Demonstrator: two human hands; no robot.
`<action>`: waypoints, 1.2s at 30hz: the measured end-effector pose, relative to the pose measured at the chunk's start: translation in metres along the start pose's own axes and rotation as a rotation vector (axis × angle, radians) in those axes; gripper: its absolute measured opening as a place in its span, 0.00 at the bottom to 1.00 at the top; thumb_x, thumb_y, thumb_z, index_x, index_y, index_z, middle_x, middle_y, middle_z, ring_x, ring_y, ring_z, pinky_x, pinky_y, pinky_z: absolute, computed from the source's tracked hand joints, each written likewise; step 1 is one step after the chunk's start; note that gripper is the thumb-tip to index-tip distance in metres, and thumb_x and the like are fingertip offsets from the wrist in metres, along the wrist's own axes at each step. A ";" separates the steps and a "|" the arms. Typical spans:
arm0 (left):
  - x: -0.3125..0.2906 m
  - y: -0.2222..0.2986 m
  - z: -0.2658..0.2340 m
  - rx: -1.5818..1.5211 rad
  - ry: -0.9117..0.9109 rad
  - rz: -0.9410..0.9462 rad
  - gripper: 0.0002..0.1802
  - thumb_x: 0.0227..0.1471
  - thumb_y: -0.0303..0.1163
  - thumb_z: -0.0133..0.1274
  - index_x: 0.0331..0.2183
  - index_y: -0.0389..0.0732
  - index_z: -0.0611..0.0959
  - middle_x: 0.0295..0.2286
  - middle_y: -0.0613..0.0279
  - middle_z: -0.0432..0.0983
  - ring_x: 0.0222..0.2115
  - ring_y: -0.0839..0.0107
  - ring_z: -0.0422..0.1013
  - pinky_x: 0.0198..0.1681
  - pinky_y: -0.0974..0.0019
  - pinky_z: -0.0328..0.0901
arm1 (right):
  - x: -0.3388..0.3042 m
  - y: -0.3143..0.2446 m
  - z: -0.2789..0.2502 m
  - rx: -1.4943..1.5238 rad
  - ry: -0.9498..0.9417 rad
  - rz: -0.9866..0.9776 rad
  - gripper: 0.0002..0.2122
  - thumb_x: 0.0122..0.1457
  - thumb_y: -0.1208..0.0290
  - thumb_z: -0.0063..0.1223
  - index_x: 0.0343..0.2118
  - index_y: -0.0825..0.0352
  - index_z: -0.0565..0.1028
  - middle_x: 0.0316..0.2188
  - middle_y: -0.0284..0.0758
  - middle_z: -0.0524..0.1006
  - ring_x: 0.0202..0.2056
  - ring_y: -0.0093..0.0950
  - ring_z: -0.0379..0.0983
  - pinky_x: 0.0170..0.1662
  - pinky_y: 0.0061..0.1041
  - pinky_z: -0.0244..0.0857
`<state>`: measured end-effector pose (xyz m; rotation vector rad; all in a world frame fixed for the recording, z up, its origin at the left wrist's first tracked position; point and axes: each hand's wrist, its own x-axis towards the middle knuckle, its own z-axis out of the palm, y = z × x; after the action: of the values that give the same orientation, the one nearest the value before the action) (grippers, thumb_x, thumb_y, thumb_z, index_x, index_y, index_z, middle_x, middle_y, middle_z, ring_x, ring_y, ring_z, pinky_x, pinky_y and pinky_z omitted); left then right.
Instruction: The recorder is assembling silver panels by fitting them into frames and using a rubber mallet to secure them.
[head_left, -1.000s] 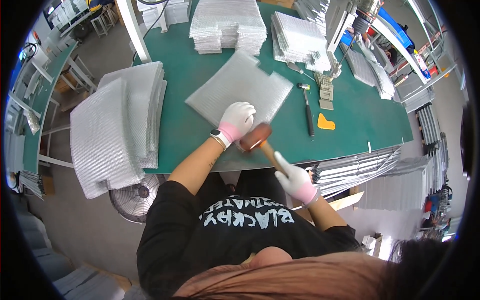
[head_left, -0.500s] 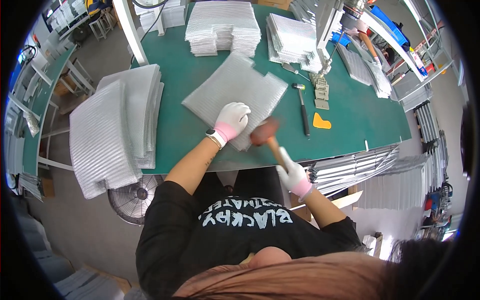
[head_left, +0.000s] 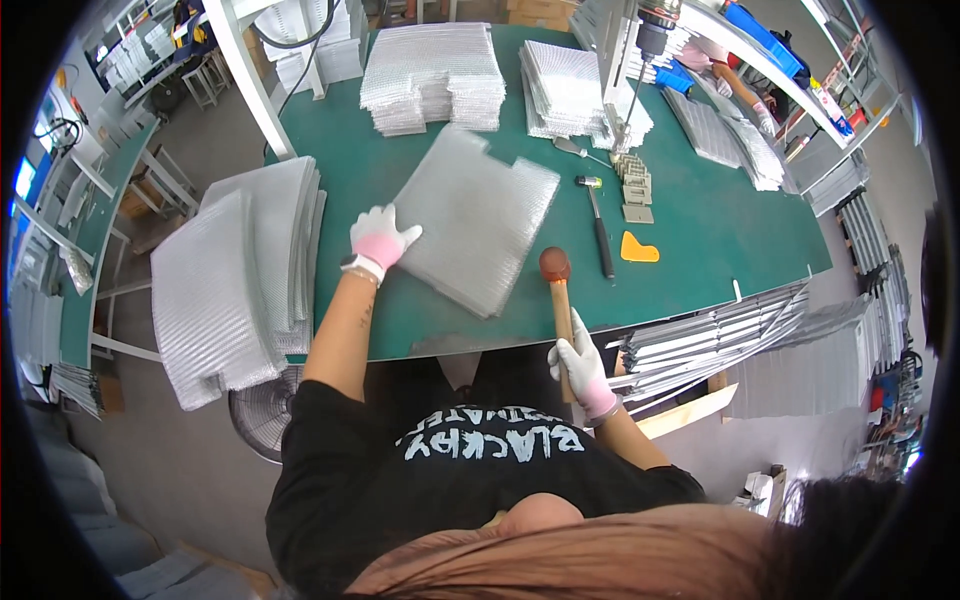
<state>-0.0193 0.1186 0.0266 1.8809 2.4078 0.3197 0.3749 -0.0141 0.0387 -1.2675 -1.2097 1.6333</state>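
Left hand (head_left: 382, 237) shifted from near part of bubble sheet (head_left: 470, 220) to its left edge, fingers spread wider. Sheet turned slightly. Mallet (head_left: 560, 305) in right hand (head_left: 583, 370) drew away from near corner, handle straightened.

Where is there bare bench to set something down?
The widest bare patch of green bench lies between the yellow scraper and the right-hand edge. A narrower one lies beyond the left hand, between the left sheet stack and notched sheet. Crowded: below the drill chuck, around the brackets and small hammer.
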 end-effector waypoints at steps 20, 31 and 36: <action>-0.213 0.023 -0.010 -0.753 -0.053 0.083 0.28 0.58 0.42 0.54 0.52 0.30 0.75 0.56 0.36 0.66 0.56 0.45 0.66 0.61 0.51 0.60 | 0.151 -0.059 -0.030 -0.051 -0.291 0.050 0.33 0.66 0.66 0.46 0.71 0.64 0.49 0.24 0.33 0.72 0.20 0.21 0.68 0.24 0.21 0.66; -0.091 0.138 -0.018 -0.390 0.211 0.845 0.18 0.58 0.35 0.50 0.47 0.35 0.81 0.46 0.48 0.77 0.50 0.50 0.71 0.55 0.51 0.64 | 0.123 -0.121 -0.130 -0.837 -0.112 -0.452 0.33 0.58 0.72 0.54 0.68 0.61 0.59 0.34 0.34 0.77 0.25 0.17 0.70 0.29 0.21 0.69; 0.004 0.174 0.049 -0.155 0.167 0.779 0.23 0.58 0.40 0.48 0.52 0.38 0.77 0.55 0.53 0.71 0.57 0.54 0.64 0.61 0.52 0.57 | 0.075 -0.152 -0.111 -0.773 -0.036 -0.252 0.31 0.55 0.76 0.58 0.64 0.64 0.65 0.38 0.37 0.79 0.32 0.20 0.75 0.39 0.22 0.71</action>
<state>0.1546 0.1681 0.0152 2.7068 1.5413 0.6948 0.4641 0.1257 0.1546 -1.4409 -2.0402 1.0245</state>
